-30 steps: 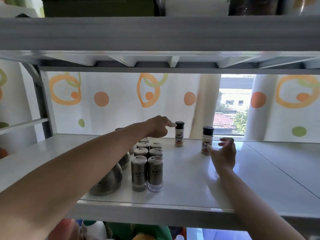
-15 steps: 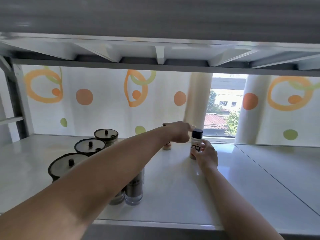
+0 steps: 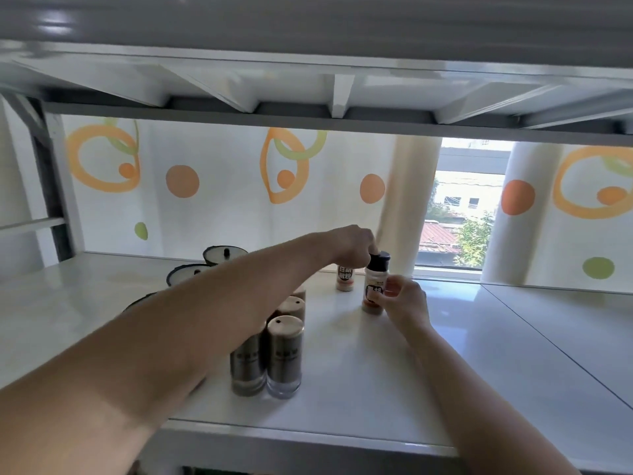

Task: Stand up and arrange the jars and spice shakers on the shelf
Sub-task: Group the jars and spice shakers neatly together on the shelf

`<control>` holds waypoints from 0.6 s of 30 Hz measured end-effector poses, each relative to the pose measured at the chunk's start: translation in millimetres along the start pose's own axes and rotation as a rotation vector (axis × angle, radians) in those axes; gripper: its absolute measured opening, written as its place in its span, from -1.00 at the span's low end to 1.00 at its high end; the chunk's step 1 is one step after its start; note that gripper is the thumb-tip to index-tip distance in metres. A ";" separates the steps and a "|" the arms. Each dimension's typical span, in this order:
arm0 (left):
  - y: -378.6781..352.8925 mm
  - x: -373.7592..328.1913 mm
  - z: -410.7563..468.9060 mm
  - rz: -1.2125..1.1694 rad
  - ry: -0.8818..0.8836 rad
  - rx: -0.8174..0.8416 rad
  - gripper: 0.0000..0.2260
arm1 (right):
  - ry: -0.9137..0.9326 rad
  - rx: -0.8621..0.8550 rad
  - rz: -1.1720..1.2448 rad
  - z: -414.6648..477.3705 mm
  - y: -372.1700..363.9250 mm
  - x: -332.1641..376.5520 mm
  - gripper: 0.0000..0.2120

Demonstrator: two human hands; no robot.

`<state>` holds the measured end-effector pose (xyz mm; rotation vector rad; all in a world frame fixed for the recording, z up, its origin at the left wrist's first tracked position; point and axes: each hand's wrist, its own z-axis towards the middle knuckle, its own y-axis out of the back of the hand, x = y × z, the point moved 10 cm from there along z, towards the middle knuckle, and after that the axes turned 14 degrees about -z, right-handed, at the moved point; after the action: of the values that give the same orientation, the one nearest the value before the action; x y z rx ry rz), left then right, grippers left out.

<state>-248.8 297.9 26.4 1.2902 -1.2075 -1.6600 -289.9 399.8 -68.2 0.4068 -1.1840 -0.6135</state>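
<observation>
Two small black-capped spice bottles stand near the back of the white shelf. My right hand grips the nearer bottle around its labelled body. My left hand reaches across and covers the top of the farther bottle, fingers curled down over its cap. Several steel shakers stand in two rows in the middle of the shelf, partly hidden by my left forearm. Round dark-lidded jars line up at the left behind the arm.
The upper shelf's underside hangs low overhead. A curtain with orange circles and a window gap close the back. A metal upright stands at the left. The shelf's right half is bare white surface.
The view has shifted a little. My right hand has taken a firmer hold of the nearer bottle and slid it slightly toward me. My left hand has stayed over the farther bottle.
</observation>
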 end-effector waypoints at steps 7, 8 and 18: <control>24.5 41.5 -38.8 0.043 0.083 0.029 -0.46 | 0.174 0.128 0.081 -13.0 -44.4 45.5 -0.82; 27.0 47.1 -43.1 0.034 0.092 0.028 -0.47 | 0.190 0.138 0.089 -15.3 -49.5 51.4 -0.81; 41.4 74.3 -75.1 0.035 0.152 0.033 -0.48 | 0.286 0.255 0.272 -35.1 -77.2 89.2 -0.81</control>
<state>-196.0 198.1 37.3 1.3817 -1.1630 -1.4943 -252.6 282.8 -60.8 0.5197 -1.0213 -0.1615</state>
